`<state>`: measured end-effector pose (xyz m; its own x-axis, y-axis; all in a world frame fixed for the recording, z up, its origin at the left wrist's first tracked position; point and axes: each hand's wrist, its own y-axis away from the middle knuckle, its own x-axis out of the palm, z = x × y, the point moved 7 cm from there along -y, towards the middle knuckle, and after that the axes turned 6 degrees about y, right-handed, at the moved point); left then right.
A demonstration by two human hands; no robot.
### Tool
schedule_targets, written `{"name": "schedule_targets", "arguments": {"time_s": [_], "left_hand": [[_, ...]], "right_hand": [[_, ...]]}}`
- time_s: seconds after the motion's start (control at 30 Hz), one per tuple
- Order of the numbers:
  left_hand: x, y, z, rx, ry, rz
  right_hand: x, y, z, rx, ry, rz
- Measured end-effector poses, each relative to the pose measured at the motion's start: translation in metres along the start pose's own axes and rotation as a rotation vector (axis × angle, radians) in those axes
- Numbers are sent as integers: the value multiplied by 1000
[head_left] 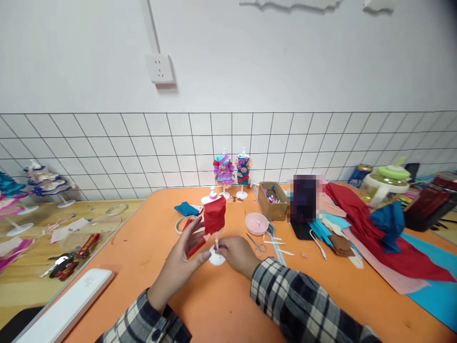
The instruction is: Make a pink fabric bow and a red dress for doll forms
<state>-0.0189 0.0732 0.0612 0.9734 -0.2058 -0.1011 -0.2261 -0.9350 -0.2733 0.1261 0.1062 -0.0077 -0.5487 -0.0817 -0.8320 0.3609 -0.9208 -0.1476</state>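
Observation:
A small white dress form stand [217,259] stands upright in front of me on the orange table. Red fabric [214,216] wraps its upper body, with the white neck knob showing above. My right hand [235,252] pinches the thin pole low down, just over the round base. To the left of the form is my left hand [183,255], fingers spread and thumb stretched out. Its fingertips are close to the red fabric's left edge; whether they touch it I cannot tell. Behind that hand lie a roll of tape [181,226] and a blue cloth scrap [187,208].
Two dressed forms [224,172] stand near the tiled wall. To the right are a pink bowl [257,224], scissors [257,244], a cardboard box [273,202], an upright phone [303,200] and piled fabric [378,233]. A white power bank [71,305] lies front left.

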Motion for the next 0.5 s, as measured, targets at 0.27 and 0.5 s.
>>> {"name": "schedule_targets", "arguments": {"time_s": [0.27, 0.5], "left_hand": [[-49, -8, 32, -73, -750, 23], [-51, -5, 45, -153, -1041, 139]], "right_hand": [[-16, -39, -39, 204, 129, -86], [-15, -43, -44, 230, 159, -101]]}}
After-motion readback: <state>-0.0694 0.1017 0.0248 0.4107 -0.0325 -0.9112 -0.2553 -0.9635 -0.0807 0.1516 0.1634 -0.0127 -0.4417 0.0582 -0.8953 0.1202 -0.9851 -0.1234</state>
